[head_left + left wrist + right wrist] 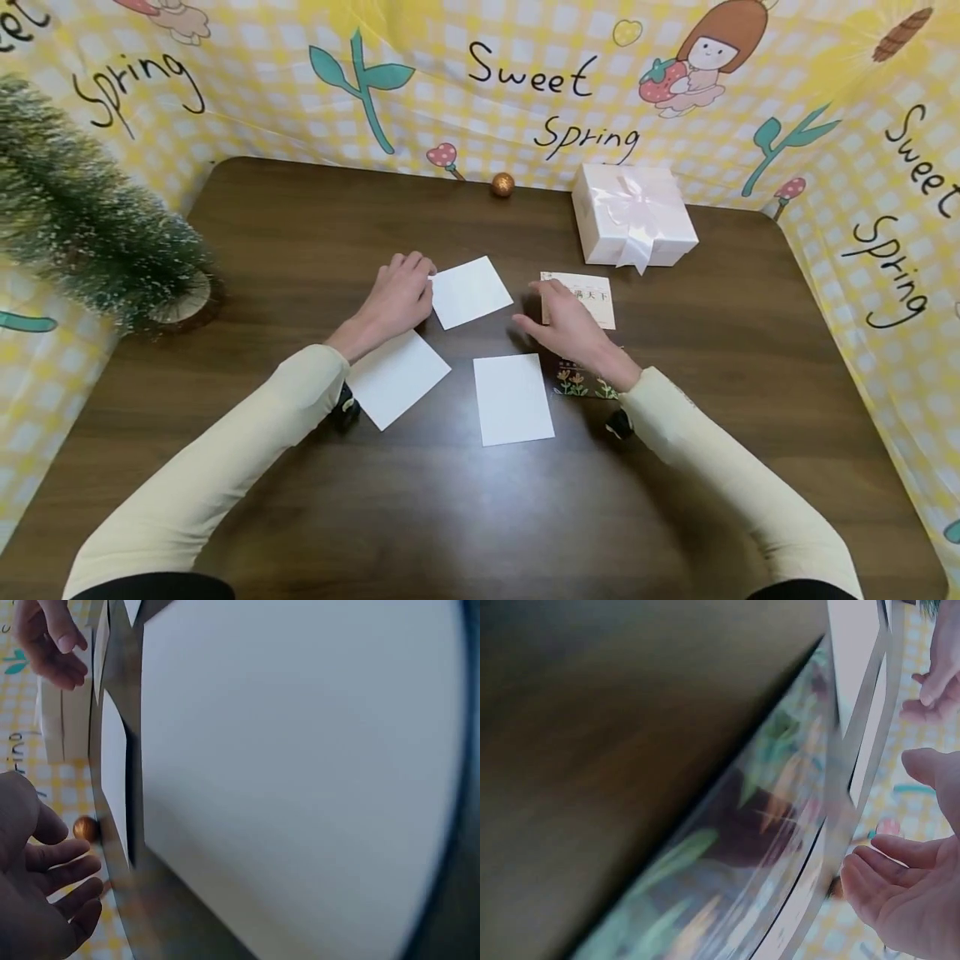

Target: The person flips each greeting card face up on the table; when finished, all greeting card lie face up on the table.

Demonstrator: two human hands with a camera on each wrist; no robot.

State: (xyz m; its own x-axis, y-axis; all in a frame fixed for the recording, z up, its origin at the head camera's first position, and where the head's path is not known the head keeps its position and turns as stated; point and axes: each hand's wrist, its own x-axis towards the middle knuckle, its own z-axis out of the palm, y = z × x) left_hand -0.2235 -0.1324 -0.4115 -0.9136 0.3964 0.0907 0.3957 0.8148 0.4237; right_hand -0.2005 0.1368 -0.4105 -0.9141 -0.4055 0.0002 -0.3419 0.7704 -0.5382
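Note:
My left hand [397, 296] hovers by the left edge of a blank white card [471, 292]. Its fingers [71, 874] are loosely bent, with nothing between them in the left wrist view. A second white card [401, 379] lies below that forearm, and a third white card [513, 400] sits at the middle front. Over the left part of a cream card [596, 310] with printed characters is my right hand [566, 325], thumb and fingers spread apart and holding nothing. Partly hidden under the right wrist lies a dark card with flower drawings [576, 385].
A white gift box [600, 250] with a pale pink ribbon stands at the back right. Near the back edge sits a small copper-coloured ball [502, 185]. On the left is a small frosted tree [90, 217]. Yellow checked cloth [255, 117] surrounds the brown table [315, 217].

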